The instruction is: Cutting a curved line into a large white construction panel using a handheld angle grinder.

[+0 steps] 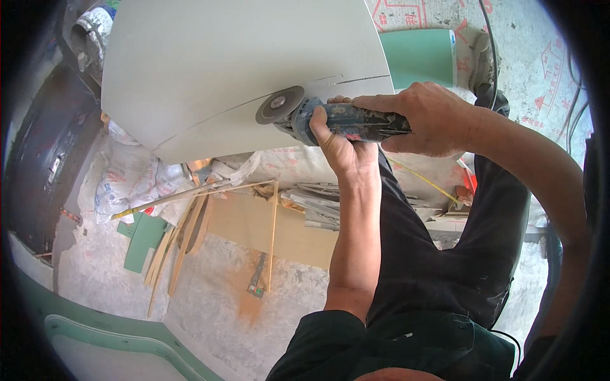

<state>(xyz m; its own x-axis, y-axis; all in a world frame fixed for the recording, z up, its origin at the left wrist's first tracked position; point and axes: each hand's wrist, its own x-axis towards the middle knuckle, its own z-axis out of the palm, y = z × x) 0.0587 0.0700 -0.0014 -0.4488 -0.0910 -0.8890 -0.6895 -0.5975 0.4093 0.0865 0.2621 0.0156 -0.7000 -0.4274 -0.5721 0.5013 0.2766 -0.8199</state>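
Observation:
A blue-grey, dusty angle grinder (305,120) with a round cutting disc (273,111) is in both hands. My left hand (340,146) grips its front from below, thumb up beside the gear head and fingers mostly hidden behind the body. My right hand (429,117) wraps over the rear of the body, index finger stretched along it. The disc is over a large pale grey board (210,57) near a long dark line marked across it; whether it touches the board cannot be told.
A green board (416,57) lies beyond the pale board's right side. Below are white sacks (133,184), wooden strips (175,247), grey offcuts (314,203), a tan sheet (241,216) and a yellow tape measure (432,184). A black cord (492,57) runs along the right. Curved green cut pieces (127,336) lie lower left.

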